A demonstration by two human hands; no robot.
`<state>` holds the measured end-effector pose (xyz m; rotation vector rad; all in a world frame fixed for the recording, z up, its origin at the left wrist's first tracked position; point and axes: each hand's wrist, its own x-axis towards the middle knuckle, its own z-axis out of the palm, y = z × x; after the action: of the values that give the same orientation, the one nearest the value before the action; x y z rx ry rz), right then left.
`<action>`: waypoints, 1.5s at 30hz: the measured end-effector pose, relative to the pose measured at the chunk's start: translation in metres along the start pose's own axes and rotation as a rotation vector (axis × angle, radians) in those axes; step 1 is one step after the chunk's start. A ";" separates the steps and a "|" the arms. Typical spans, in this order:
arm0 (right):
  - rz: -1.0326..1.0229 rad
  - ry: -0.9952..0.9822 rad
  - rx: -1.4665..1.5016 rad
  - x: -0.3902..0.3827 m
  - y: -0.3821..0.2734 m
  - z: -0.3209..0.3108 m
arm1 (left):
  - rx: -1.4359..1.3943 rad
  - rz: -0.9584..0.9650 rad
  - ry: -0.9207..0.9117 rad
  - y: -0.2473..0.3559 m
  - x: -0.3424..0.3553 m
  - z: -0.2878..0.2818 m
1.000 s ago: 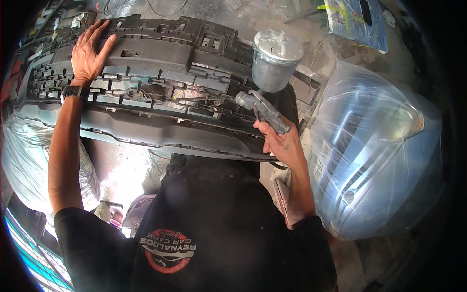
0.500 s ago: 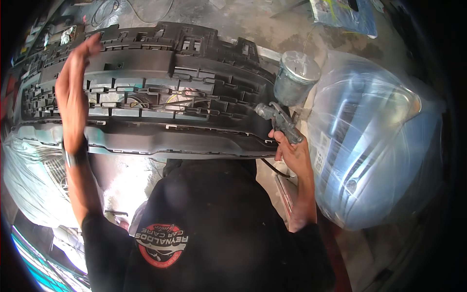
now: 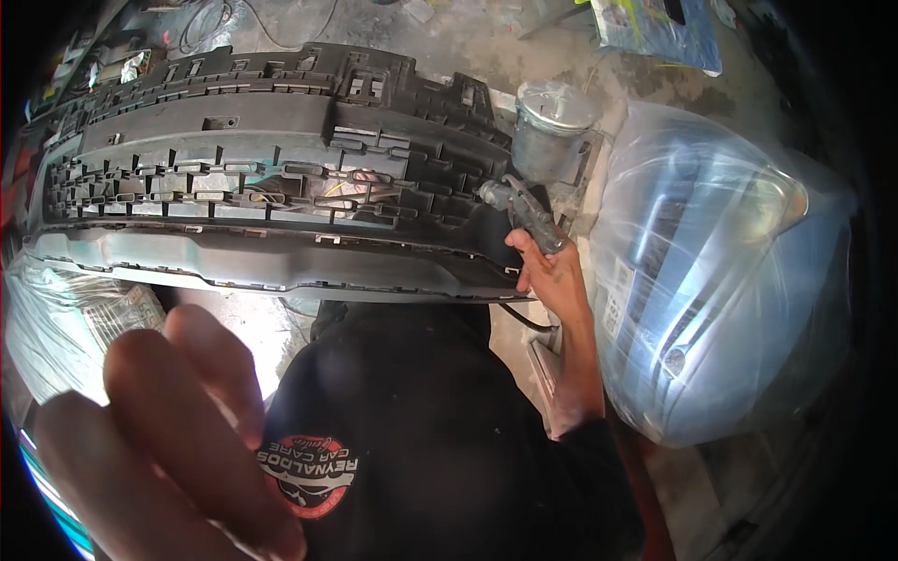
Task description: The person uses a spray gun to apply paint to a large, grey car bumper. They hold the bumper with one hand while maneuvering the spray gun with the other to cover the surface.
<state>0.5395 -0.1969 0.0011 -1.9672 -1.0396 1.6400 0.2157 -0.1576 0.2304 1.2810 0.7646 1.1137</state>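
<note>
My right hand (image 3: 550, 280) grips a grey spray gun (image 3: 535, 217), topped by a cloudy paint cup with a lid (image 3: 552, 122). The gun is at the right end of a black plastic grille panel (image 3: 271, 252), a car part with slotted rows and a long smooth lower strip. My left hand (image 3: 173, 425) is raised close to the camera at the lower left, away from the panel. Its fingers are bent and somewhat apart, slightly out of focus, with nothing seen in them.
A blue car part (image 3: 720, 309) wrapped in clear plastic stands at the right. A plastic-covered piece (image 3: 725, 42) lies at the top right. Bundled plastic sheeting (image 3: 47, 327) is under the panel's left end. A hose (image 3: 299, 37) lies on the concrete floor (image 3: 477, 51).
My left hand has lifted off the top of the panel and come down and toward the camera. My right hand and spray gun have shifted slightly, still at the panel's right end.
</note>
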 end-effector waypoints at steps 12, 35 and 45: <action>0.018 0.023 0.028 0.001 -0.005 0.002 | -0.067 0.157 0.043 -0.003 -0.004 -0.008; -0.018 -0.220 -0.040 -0.009 -0.011 0.005 | -0.063 0.168 0.077 -0.006 -0.014 0.004; -0.069 -0.252 -0.031 -0.010 -0.016 0.012 | -0.124 0.256 0.177 0.025 -0.028 -0.017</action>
<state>0.5227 -0.1955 0.0156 -1.7538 -1.2154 1.8782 0.1857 -0.1799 0.2481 1.2091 0.6621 1.4744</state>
